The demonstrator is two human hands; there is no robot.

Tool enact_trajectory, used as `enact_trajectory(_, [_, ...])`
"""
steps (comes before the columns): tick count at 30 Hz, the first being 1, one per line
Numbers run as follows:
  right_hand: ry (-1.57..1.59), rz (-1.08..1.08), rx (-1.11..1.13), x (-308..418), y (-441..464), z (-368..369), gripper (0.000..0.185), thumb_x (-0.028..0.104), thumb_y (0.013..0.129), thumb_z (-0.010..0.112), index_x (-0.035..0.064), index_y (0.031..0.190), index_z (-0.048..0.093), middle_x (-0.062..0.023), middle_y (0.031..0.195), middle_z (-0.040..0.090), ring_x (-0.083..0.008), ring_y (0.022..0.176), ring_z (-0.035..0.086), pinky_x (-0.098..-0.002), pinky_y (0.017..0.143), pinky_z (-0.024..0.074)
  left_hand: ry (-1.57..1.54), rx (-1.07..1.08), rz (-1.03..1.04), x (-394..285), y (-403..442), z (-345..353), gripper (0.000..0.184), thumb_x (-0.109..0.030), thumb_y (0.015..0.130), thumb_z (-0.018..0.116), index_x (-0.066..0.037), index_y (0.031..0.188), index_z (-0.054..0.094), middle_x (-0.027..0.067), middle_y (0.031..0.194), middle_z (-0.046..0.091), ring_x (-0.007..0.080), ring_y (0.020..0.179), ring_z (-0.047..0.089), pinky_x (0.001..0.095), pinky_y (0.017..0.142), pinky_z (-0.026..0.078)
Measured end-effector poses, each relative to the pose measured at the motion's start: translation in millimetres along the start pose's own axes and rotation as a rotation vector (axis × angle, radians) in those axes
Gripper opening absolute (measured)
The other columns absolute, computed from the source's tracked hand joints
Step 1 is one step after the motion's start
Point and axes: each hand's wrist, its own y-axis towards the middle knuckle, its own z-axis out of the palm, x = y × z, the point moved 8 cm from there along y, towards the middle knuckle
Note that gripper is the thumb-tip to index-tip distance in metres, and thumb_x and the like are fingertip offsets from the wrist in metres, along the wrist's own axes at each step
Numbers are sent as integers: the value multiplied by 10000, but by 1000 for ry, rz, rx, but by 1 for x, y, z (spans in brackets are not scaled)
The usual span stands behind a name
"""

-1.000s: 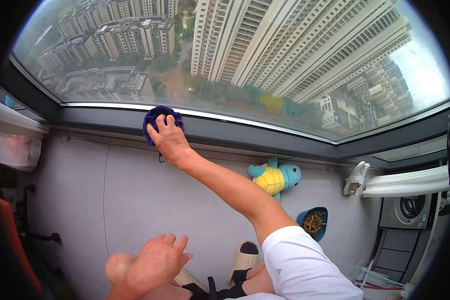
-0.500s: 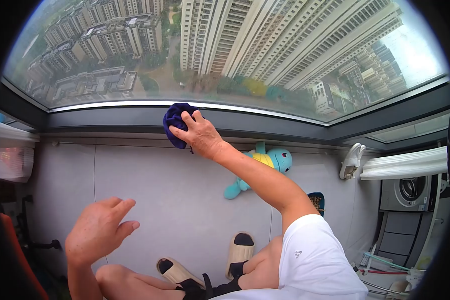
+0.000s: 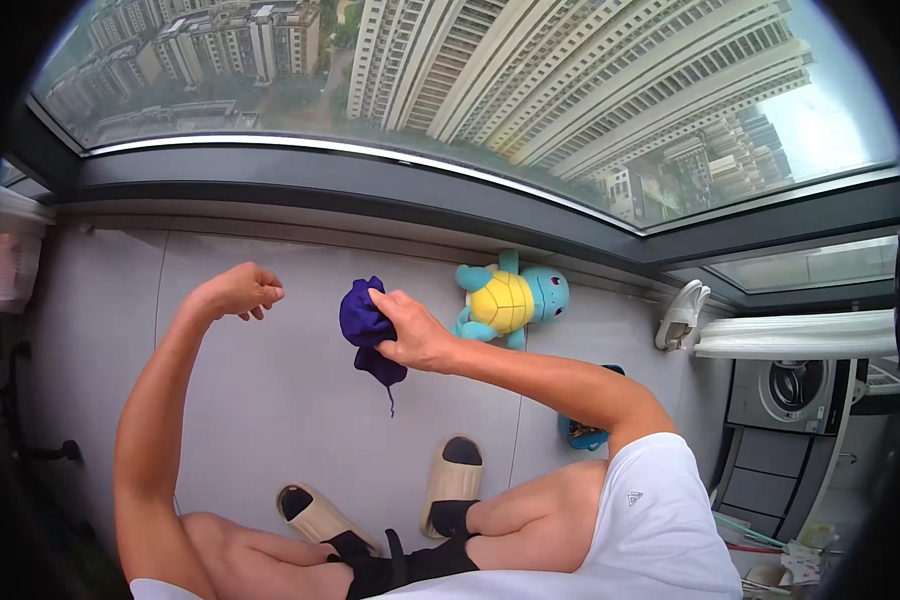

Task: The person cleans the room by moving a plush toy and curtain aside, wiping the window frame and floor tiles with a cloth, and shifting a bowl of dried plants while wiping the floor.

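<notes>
A bunched dark purple cloth [image 3: 367,318] hangs from my right hand [image 3: 417,332], whose fingers and thumb are closed on its right side. A loose thread dangles from the cloth's lower end, above the grey floor. My left hand [image 3: 238,292] is raised to the left of the cloth, holding nothing, its fingers loosely bent and a little apart. Beyond the cloth lies the dark grey window frame [image 3: 350,188], which neither hand touches. To the right of my right hand, a blue and yellow turtle plush [image 3: 505,300] lies on the floor against the wall.
Large window glass [image 3: 450,90] looks out on tall buildings. A blue container [image 3: 588,436] sits under my right forearm, partly hidden. White shoes [image 3: 682,315] lean by the wall at right, near a washing machine [image 3: 792,388]. My feet are in beige slippers [image 3: 454,478].
My right hand has brought the purple cloth off the window frame, down and back toward me. My left hand has moved forward and its fingers have curled more. The view has shifted slightly.
</notes>
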Motion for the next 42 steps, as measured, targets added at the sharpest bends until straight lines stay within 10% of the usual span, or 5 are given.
enact_trajectory(10, [-357, 396, 84, -93, -42, -113, 332, 207, 849, 660, 23, 1119, 717, -202, 1068, 715, -377, 1050, 666, -458, 909, 529, -169, -426, -219, 185, -4, -74, 298, -199, 946, 571, 17, 1121, 677, 96, 810, 658, 179, 645, 650, 335, 528, 518])
enact_trajectory(20, [309, 1241, -377, -244, -182, -189, 1053, 601, 851, 710, 21, 1577, 215, -288, 1551, 355, -496, 1351, 457, -651, 888, 557, -112, -409, -382, 264, -36, -74, 282, -173, 937, 564, 19, 1116, 667, 97, 800, 650, 184, 599, 648, 346, 480, 529])
enact_trajectory(28, [513, 1137, -596, -261, -177, -166, 844, 329, 805, 765, 7, 1467, 353, -270, 1367, 505, -442, 1167, 583, -648, 836, 556, -111, -436, -244, 199, -34, -77, 279, -181, 937, 560, 19, 1090, 680, 93, 809, 655, 185, 629, 656, 338, 523, 537])
enact_trajectory(34, [878, 547, -346, -206, -149, -202, 635, 126, 734, 653, 67, 1358, 550, -134, 1244, 625, -293, 1156, 616, -533, 897, 553, -150, -423, -171, 170, -41, -80, 296, -199, 954, 556, 19, 1111, 682, 106, 860, 670, 190, 693, 673, 345, 567, 546])
enact_trajectory(42, [1562, 0, -276, -36, -109, -200, 628, 128, 782, 629, 146, 1396, 495, -156, 1169, 655, -370, 1046, 687, -509, 918, 596, -203, -338, -116, 95, -55, -71, 349, -234, 987, 569, 38, 1185, 663, 156, 977, 704, 236, 814, 714, 393, 692, 597])
